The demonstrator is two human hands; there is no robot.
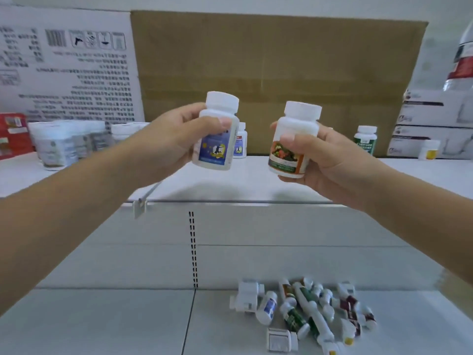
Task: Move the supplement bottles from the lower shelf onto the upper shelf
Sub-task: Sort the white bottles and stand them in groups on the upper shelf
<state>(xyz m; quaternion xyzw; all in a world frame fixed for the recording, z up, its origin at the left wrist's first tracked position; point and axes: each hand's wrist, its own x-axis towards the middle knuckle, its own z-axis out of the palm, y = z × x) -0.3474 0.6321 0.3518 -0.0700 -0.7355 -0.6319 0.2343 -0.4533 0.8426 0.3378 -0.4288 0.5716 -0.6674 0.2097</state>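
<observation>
A blue bottle (217, 139) is gripped in curled fingers by the left hand (176, 142) and an orange bottle (290, 147) likewise by the right hand (330, 160), both over the upper shelf (256, 184), where other bottles (366, 139) seem already placed, while a pile (307, 308) is left on the lower shelf (102, 321).

Blur smears heaped bottles (307, 311); frame edge crops large bottle (462, 52).
</observation>
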